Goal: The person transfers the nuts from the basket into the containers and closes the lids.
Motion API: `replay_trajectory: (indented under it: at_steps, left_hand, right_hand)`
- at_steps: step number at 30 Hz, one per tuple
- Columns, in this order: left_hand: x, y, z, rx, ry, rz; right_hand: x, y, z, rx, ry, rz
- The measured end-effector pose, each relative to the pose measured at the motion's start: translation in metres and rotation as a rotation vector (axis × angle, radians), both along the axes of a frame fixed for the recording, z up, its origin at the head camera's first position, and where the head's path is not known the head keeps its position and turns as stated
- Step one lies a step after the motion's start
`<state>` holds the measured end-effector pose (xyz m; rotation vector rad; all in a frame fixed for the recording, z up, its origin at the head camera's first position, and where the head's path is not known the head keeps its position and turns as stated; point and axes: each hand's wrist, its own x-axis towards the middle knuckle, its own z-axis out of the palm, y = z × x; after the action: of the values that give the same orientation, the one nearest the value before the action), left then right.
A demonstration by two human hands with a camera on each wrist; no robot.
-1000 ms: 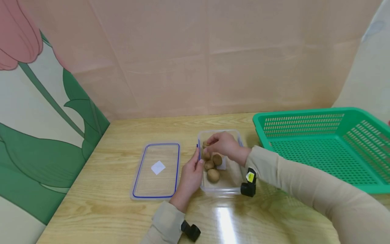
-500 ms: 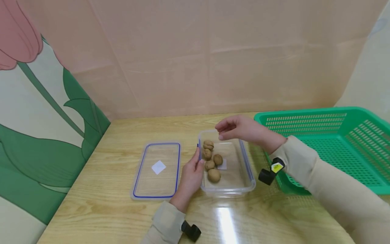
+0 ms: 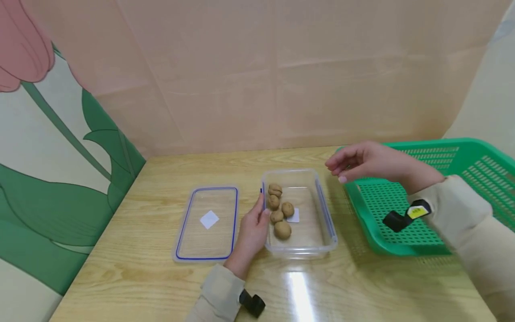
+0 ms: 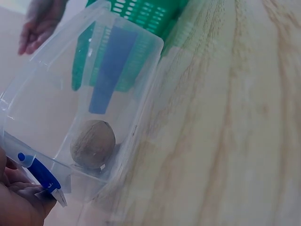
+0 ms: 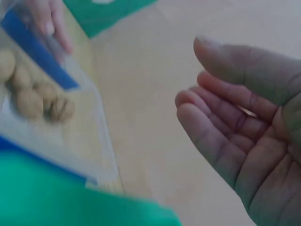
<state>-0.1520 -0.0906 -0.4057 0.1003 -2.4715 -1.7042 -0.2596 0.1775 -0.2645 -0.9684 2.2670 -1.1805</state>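
A clear plastic food container (image 3: pixel 314 223) stands uncovered on the table, with several walnuts (image 3: pixel 283 230) lined up mostly along its left side. My left hand (image 3: pixel 252 230) holds the container's left wall, thumb at the rim and fingers outside. In the left wrist view that hand (image 4: pixel 21 197) is beside a blue side clip (image 4: pixel 43 174), and one walnut (image 4: pixel 93 144) shows through the plastic. My right hand (image 3: pixel 372 162) hovers over the left edge of the green basket (image 3: pixel 364 223). Its fingers are loosely bent with nothing between them in the right wrist view.
The container's lid (image 3: pixel 207 246), with a blue seal and a white paper square (image 3: pixel 209 219), lies flat to the left. Another white square (image 3: pixel 293 215) shows at the container's bottom. A pinkish cloth (image 3: pixel 225 89) hangs behind the wooden table (image 3: pixel 141 232).
My right hand has left the walnuts in the container, risen and moved right to the green basket. The left hand stays at the container's side.
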Motion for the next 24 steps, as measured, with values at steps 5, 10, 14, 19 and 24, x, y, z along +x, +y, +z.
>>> replay_trajectory:
  at_steps: [5, 10, 14, 19, 24]
  left_hand:
    - [0.000, -0.002, 0.000, 0.000, -0.001, 0.007]
    - [0.001, -0.003, 0.000, 0.000, -0.006, 0.012]
    - [0.002, -0.004, 0.000, -0.004, -0.009, 0.014]
    - [0.002, -0.004, 0.001, 0.005, -0.006, 0.016]
    - [0.003, -0.004, 0.001, 0.011, -0.022, 0.010]
  right_hand:
    - [-0.006, 0.024, -0.007, -0.042, 0.020, 0.053]
    - [-0.014, 0.044, -0.017, -0.077, 0.018, 0.095]
    - [-0.021, 0.054, -0.025, -0.073, 0.027, 0.101]
    - [-0.027, 0.061, -0.034, 0.041, 0.018, 0.020]
    - [-0.032, 0.067, -0.045, 0.184, 0.003, -0.051]
